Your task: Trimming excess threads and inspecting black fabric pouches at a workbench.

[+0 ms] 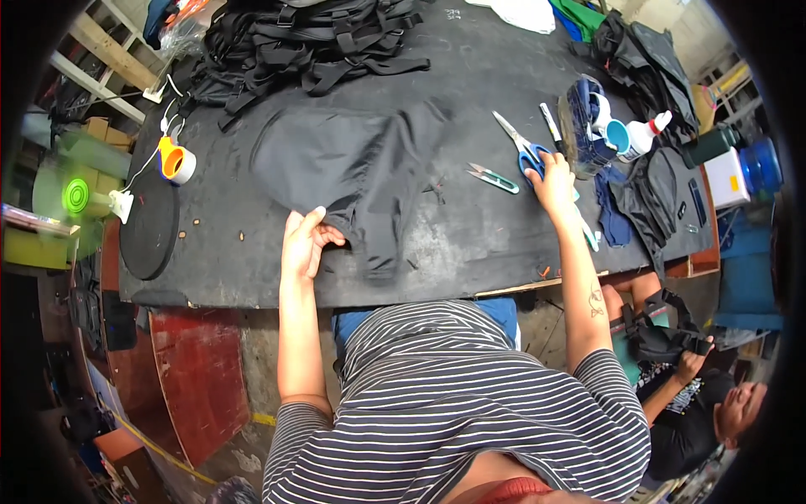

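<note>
A piece of thin black fabric (315, 160) lies partly folded on the dark table, its rounded side toward the left. My left hand (306, 242) pinches the near edge of this fabric between thumb and fingers. On the right, my right hand (556, 186) has its fingers closed at the blue handles of a pair of scissors (515, 133). The blades lie slightly apart and point away to the far left. Just left of them rest small thread snips (495, 179) with green handles. Beyond the scissors lies a white marker (550, 122).
Black straps and bags (311, 42) are heaped at the far left. A yellow tape roll (176, 164) and a round black disc (151, 227) sit on the left. At right stand a clear container (579, 126) and a white bottle (645, 134). Another person (672, 386) holds black straps at lower right.
</note>
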`<state>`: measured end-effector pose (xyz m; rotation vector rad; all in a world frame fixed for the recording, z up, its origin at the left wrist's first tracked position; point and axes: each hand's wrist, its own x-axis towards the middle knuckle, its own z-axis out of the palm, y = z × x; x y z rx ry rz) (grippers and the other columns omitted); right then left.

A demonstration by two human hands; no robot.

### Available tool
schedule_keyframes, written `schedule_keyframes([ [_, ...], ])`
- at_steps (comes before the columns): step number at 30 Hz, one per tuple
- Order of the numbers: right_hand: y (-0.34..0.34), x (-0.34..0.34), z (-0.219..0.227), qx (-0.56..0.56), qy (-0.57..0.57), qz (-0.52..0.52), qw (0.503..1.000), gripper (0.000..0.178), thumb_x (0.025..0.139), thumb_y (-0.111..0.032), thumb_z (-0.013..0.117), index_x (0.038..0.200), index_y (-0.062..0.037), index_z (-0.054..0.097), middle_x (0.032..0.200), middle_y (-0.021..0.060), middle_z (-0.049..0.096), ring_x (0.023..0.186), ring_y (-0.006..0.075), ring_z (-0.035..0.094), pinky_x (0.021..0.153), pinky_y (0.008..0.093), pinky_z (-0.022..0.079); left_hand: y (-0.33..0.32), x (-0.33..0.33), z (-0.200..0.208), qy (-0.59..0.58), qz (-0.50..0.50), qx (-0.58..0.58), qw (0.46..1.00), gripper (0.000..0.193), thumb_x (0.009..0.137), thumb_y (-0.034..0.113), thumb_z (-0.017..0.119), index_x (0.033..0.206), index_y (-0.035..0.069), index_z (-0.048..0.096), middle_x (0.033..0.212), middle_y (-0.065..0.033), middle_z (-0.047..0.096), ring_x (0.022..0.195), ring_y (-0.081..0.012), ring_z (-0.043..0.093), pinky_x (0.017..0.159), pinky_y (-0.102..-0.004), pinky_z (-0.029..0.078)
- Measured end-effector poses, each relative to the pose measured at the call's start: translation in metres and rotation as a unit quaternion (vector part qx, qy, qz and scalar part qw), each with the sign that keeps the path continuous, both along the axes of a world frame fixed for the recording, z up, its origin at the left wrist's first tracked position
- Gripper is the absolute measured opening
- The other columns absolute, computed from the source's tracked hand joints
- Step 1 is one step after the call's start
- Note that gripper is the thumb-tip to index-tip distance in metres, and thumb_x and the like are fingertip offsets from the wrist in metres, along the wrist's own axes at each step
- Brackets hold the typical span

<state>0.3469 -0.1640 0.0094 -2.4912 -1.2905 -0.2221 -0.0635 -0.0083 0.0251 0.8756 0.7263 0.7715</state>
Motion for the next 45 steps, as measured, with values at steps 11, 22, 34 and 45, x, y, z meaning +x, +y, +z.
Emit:
schedule_keyframes([
  [11,0.003,-0.077,-0.013,0.148,0.028,0.178,0.972,0.018,0.079,-0.004,0.062,0.096,-0.0041,0.059,0.088,0.0131,0.053,0.084,0.0309,0.051,0.076,0.0388,0.04,-0.032,0.001,-0.004,0.047,0.164,0.056,0.984,0.021,0.09,0.01,0.056,0.109,0.002,0.053,0.094,-0.0089,0.062,0.084,-0.0162,0.061,0.075,-0.0267,0.048],
  [22,0.021,-0.143,0.037,0.277,0.301,0.18,0.894,0.032,0.082,-0.017,0.067,0.109,-0.0047,0.055,0.096,0.0012,0.051,0.086,0.0099,0.047,0.076,0.0229,0.039,-0.112,-0.007,-0.014,0.203,0.245,0.299,0.9,0.02,0.078,-0.01,0.063,0.097,-0.005,0.063,0.111,-0.0109,0.053,0.08,-0.0124,0.059,0.072,-0.0237,0.054],
  [34,0.039,-0.24,0.034,0.191,0.156,0.465,0.851,0.027,0.066,-0.01,0.071,0.092,-0.0056,0.063,0.087,0.006,0.054,0.076,0.0235,0.052,0.067,0.0333,0.042,-0.105,-0.003,-0.01,0.124,0.251,0.17,0.945,0.008,0.094,0.008,0.052,0.092,0.001,0.054,0.091,-0.0054,0.058,0.077,-0.0093,0.056,0.066,-0.0231,0.051],
  [45,0.043,-0.249,0.04,0.198,0.143,0.468,0.85,0.023,0.066,-0.009,0.071,0.088,-0.0051,0.064,0.083,0.0058,0.055,0.074,0.0234,0.053,0.066,0.0329,0.043,-0.111,-0.002,-0.002,0.148,0.235,0.239,0.93,0.008,0.093,0.004,0.051,0.099,0.0,0.05,0.096,-0.0083,0.058,0.083,-0.0104,0.056,0.072,-0.0237,0.05],
])
